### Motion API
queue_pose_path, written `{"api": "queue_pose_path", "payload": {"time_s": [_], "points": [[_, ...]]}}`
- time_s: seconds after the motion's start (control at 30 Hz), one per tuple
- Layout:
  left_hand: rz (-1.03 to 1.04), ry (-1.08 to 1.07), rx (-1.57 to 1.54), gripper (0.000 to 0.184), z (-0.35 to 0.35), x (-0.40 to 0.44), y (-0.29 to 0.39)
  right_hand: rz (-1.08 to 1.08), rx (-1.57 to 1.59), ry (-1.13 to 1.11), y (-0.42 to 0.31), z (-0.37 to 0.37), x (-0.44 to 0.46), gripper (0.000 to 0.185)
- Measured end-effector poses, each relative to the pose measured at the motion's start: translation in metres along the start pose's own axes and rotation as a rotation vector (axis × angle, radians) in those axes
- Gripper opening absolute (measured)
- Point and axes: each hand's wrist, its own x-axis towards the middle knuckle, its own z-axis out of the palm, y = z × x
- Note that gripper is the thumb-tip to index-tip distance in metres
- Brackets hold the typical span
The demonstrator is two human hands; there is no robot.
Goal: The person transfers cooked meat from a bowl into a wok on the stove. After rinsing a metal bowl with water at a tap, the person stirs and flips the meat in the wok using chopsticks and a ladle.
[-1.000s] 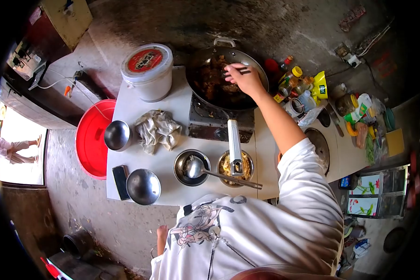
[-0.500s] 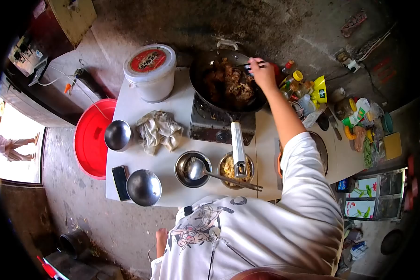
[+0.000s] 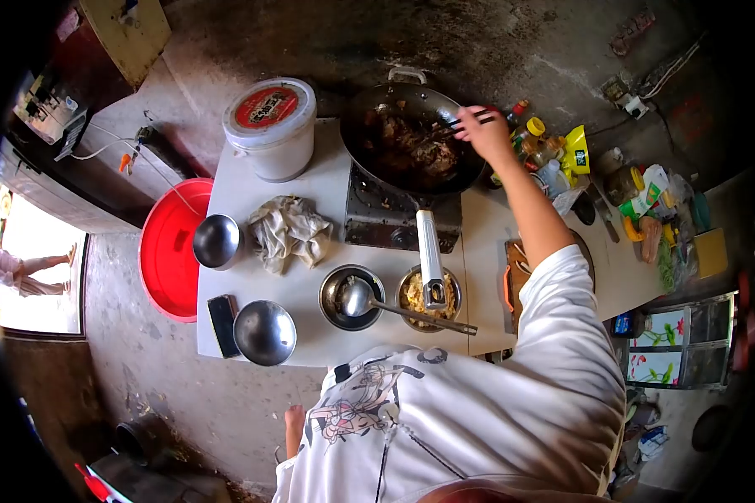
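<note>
My right hand (image 3: 486, 137) is closed on a pair of dark chopsticks (image 3: 456, 124) at the right rim of the black wok (image 3: 369, 174). Their tips reach dark brown cooked food, likely meat (image 3: 407, 144), in the wok. The wok sits on a portable stove (image 3: 377, 218), its white-grey handle (image 3: 428, 243) pointing towards me. Down by my left side, my left hand (image 3: 294, 419) hangs away from the table; its fingers are too small and turned to make out. A ladle (image 3: 357, 297) rests across a metal bowl (image 3: 325, 312) and a bowl of yellowish food (image 3: 411, 293).
A lidded white bucket (image 3: 273, 147), a crumpled cloth (image 3: 289, 233), two metal bowls (image 3: 216, 241) and a phone (image 3: 221, 327) are on the left. Bottles (image 3: 533, 142), a knife (image 3: 608, 220) and a cutting board (image 3: 516, 285) lie right. A red basin (image 3: 159, 260) stands beyond the table.
My right hand has shifted slightly right and down with the chopsticks, and the food in the wok lies more spread out. The whole view has moved slightly.
</note>
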Motion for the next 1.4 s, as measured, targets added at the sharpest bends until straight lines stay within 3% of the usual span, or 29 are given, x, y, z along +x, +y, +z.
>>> {"api": "queue_pose_path", "payload": {"time_s": [0.03,0.1,0.17,0.2,0.37,0.6,0.87,0.97,1.1,1.2,1.3,1.33,1.37,1.4], "points": [[0.0,0.001,0.004,0.029,-0.007,-0.004,0.005,-0.022,-0.014,0.04,-0.008,-0.008,-0.005,0.027],[-0.591,0.046,-0.728,0.026,-0.023,-0.01,0.024,-0.022,-0.002,0.067,-0.021,-0.016,-0.019,0.027],[-0.596,0.031,-0.721,0.025,-0.01,-0.011,0.013,0.032,0.136,-0.107,-0.018,-0.008,-0.038,0.027],[-0.587,0.022,-0.702,0.025,-0.007,-0.01,0.011,0.045,0.175,-0.185,-0.01,0.0,-0.045,0.027],[-0.532,0.003,-0.661,0.025,-0.012,-0.008,0.006,-0.008,0.037,0.109,0.001,-0.021,-0.046,0.031],[-0.467,-0.02,-0.595,0.025,-0.02,-0.017,-0.001,0.036,0.124,0.262,-0.005,-0.079,-0.111,0.036],[-0.349,-0.082,-0.472,0.025,-0.045,-0.017,-0.009,0.08,0.531,0.391,0.02,-0.114,-0.181,0.033],[-0.299,-0.132,-0.427,0.026,-0.052,-0.01,-0.01,0.048,0.762,0.583,0.04,-0.146,-0.21,0.025],[-0.211,-0.169,-0.357,0.027,-0.056,0.005,-0.004,0.175,0.952,0.714,0.083,-0.186,-0.271,0.023],[-0.046,-0.174,-0.242,0.027,-0.065,0.01,0.003,0.266,1.124,0.769,0.127,-0.191,-0.325,0.024],[0.554,-0.025,0.314,0.028,-0.107,0.026,0.033,0.352,1.188,0.752,0.141,-0.172,-0.363,0.025],[0.619,0.028,0.372,0.029,-0.121,0.027,0.048,0.39,1.195,0.715,0.145,-0.163,-0.372,0.026],[0.583,0.02,0.324,0.029,-0.135,0.025,0.065,0.433,1.208,0.68,0.149,-0.154,-0.377,0.027],[0.182,-0.23,-0.223,0.028,-0.129,0.027,0.066,0.471,1.221,0.646,0.15,-0.143,-0.38,0.027]]}}
